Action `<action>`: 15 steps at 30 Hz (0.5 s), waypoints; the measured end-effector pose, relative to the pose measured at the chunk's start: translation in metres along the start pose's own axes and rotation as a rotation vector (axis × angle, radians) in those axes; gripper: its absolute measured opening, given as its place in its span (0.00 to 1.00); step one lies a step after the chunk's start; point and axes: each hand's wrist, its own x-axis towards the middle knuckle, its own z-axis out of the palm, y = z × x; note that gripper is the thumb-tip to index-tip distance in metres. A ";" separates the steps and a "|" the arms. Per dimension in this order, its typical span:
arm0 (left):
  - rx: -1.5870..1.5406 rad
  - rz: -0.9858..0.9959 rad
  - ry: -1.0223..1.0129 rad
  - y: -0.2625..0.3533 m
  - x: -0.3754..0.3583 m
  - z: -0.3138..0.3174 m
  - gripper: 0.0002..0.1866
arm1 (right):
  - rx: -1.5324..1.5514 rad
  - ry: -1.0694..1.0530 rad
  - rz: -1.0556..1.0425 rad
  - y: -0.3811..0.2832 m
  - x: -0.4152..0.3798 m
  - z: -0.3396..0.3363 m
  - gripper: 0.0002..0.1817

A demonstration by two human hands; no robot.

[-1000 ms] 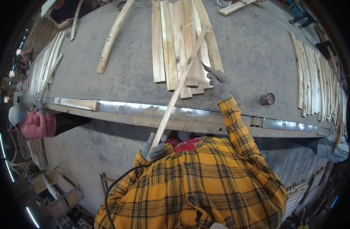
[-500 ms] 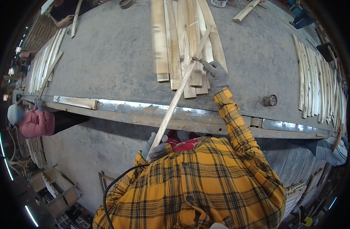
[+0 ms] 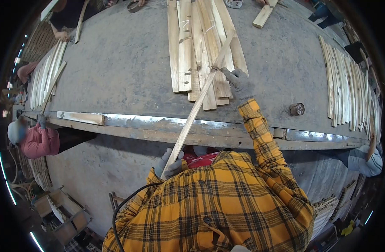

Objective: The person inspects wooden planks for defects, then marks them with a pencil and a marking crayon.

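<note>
A long, narrow wooden strip (image 3: 196,108) slants from my body up over the table. My left hand (image 3: 169,163), in a grey glove, is closed around its near end, close to my chest. My gloved right hand (image 3: 239,80) pinches a small, thin, dark blade (image 3: 216,68) like a putty knife, which touches the strip's upper part. The blade's handle is hidden in my fingers. Beneath the strip's far end lies a pile of boards (image 3: 184,50); one of them carries a white chalk mark and dark spots.
The grey table (image 3: 125,75) has a metal-covered front edge (image 3: 159,122). A small round tin (image 3: 297,109) stands to the right. Rows of strips lie at left (image 3: 49,71) and right (image 3: 343,84). Co-workers stand around the table, one in a pink sleeve (image 3: 41,140) at left.
A board blurred by motion on the pile's left side now lies still, its marked face showing. My right hand and the blade have shifted slightly down the strip. My left hand has barely moved.
</note>
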 end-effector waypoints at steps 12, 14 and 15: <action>0.048 -0.020 -0.024 0.016 -0.007 -0.003 0.25 | -0.026 -0.124 0.031 -0.017 0.015 -0.023 0.17; 0.074 -0.021 -0.009 0.013 -0.004 -0.004 0.25 | -0.100 -0.117 0.041 -0.012 0.012 -0.024 0.17; 0.094 -0.017 0.006 0.014 -0.004 -0.003 0.25 | -0.106 -0.120 0.029 -0.013 0.011 -0.021 0.17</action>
